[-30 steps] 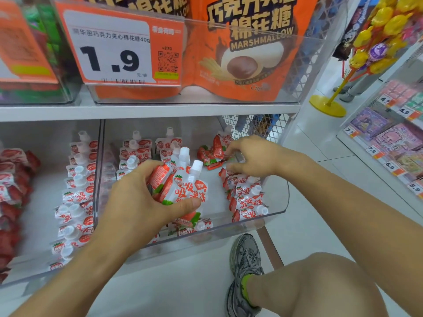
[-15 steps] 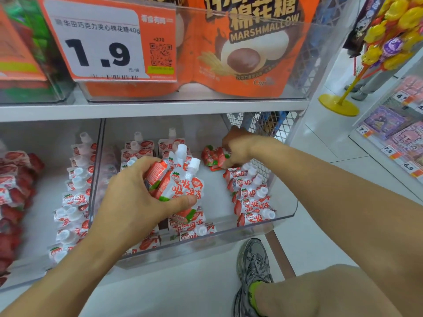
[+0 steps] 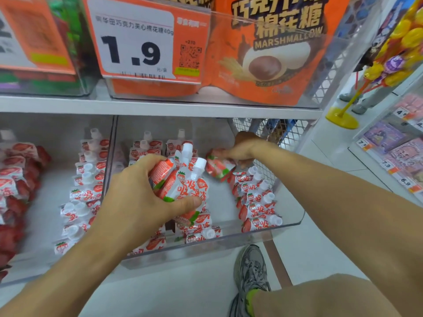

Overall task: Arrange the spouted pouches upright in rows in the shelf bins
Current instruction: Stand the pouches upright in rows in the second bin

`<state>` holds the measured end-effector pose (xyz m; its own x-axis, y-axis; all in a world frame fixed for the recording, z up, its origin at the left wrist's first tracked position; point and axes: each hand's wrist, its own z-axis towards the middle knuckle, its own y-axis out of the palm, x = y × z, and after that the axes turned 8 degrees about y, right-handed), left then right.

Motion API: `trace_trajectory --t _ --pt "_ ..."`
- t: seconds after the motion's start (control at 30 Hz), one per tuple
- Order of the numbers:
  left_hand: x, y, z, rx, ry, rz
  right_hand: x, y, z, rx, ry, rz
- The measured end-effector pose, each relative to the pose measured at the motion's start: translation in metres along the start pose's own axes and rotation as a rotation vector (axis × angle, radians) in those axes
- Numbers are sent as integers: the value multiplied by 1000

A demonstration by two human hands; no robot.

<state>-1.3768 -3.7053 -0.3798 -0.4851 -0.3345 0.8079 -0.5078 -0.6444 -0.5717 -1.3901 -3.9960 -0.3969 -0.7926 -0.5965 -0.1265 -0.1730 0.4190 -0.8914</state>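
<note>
Gripping glossy pouches point(image 3: 183, 186), clear bin point(image 3: 295, 213)

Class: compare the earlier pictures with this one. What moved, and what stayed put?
The right hand reached deeper toward the bin's back right and now grips loose pouches there. The left hand stays clutching its bundle of pouches; the right-hand row is unchanged.

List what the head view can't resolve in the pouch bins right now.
- Left hand covers most of its held pouches: count unclear.
- Right hand: fingertips hidden behind the red pouches.
- Far-left bin: cut by frame edge.
- Price tag: small print blurred.
</note>
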Motion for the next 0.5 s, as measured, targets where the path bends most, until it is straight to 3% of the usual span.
trace_trajectory --t 0.1,0.4,0.5 --pt "3 -1 -2 -17 10 13 -4 5 -2 21 34 -81" --pt "-3 -7 -2 5 26 -9 -1 6 14 -225 80 -59" --pt "-3 -8 -1 7 23 -3 -1 6 17 -199 59 70"
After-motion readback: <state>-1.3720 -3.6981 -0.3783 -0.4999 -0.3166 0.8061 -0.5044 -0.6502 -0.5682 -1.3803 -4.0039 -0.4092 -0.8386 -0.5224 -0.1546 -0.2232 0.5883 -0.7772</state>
